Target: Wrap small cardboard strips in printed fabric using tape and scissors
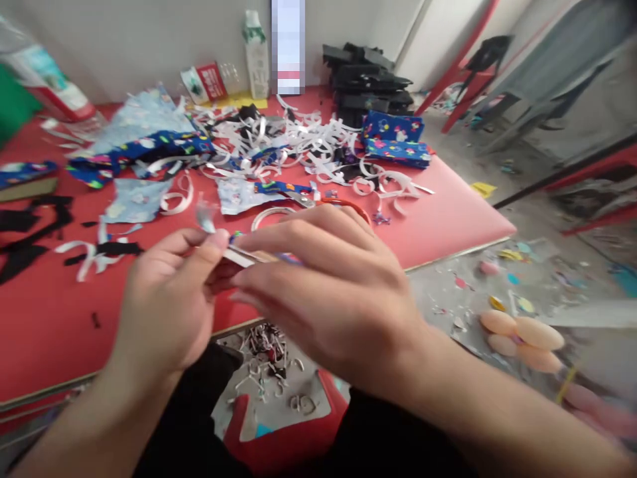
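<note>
Left hand (166,312) and right hand (328,292), frame centre, both pinching small white paper strip with blue patterned piece (243,255). Curled white backing strips (288,143) heaped upper centre on red table (448,212); folded blue patterned fabric stack (395,139) upper right. Peeling seemingly well underway, finish unclear.

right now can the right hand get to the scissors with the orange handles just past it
Probably yes: the scissors lie on the red table just beyond the right hand, nothing between, though its fingers already pinch a small strip with the left hand.

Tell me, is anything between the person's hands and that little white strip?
Nothing visible: the left hand pinches the white strip at its end, and the right hand touches it from the other side.
</note>
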The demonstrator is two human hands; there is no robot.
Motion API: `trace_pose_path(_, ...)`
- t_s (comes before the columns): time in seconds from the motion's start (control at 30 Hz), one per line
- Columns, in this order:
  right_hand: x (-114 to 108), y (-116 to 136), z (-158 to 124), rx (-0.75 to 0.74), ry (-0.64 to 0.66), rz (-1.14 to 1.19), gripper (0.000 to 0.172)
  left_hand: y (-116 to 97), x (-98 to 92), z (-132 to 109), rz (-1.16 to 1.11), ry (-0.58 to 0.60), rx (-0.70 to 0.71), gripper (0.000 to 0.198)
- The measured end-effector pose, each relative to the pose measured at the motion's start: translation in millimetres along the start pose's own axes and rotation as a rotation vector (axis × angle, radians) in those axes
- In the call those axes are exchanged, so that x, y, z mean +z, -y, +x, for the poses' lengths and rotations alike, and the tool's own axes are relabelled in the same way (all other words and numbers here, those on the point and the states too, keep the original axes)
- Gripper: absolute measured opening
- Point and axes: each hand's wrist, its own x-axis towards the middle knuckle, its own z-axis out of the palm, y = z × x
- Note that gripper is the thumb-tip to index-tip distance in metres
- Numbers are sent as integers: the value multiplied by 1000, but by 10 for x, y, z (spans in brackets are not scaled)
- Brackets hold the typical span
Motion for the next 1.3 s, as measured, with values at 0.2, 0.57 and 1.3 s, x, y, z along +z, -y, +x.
trace_pose_path(0.2,264,-199,46,-53,-133,42,14,69,-12,-169,-60,153,-69,14)
trace_pose_path(0.57,345,-183,-23,-54,-183,138,14,67,-25,-292,-27,146,-22,18)
trace_pose_path(1.3,412,-232,-75,-24,-154,169,15,127,-50,-252,34,186,-6,16)
